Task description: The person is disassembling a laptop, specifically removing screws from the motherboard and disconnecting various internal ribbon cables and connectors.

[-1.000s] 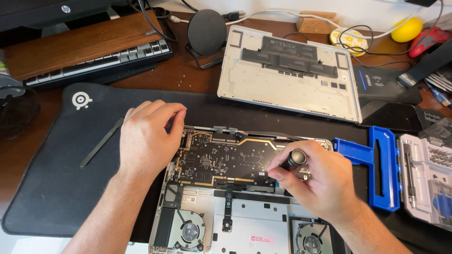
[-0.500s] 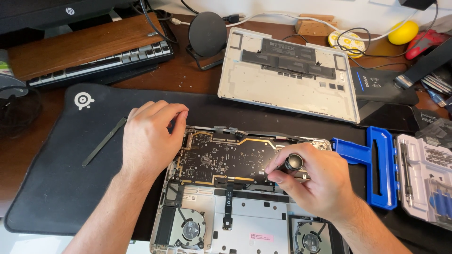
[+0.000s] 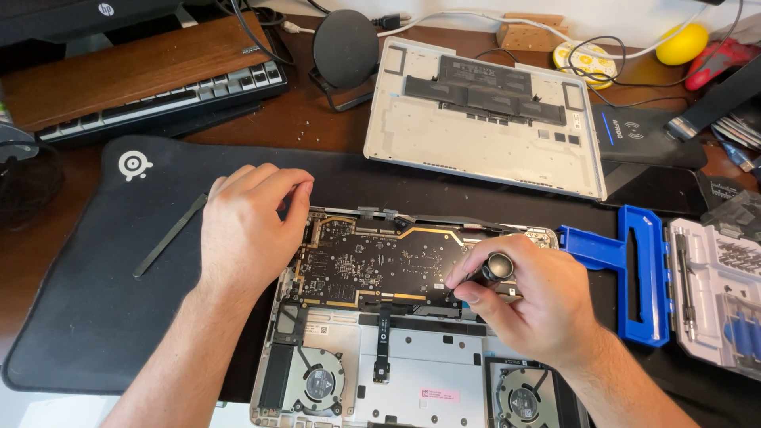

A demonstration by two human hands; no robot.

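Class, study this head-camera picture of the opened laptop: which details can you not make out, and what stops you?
Head view:
- Screwdriver tip: hidden by the right hand; which screw it meets is unclear.
- Laptop's left corner: covered by the left hand.
- Fans: cut off by the bottom edge.
- Bit case: cut by the right edge, bits too small.

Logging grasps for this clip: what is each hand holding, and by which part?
The right hand pinches a small screwdriver near its round end cap. The left hand holds nothing; it rests on the opened laptop's corner.
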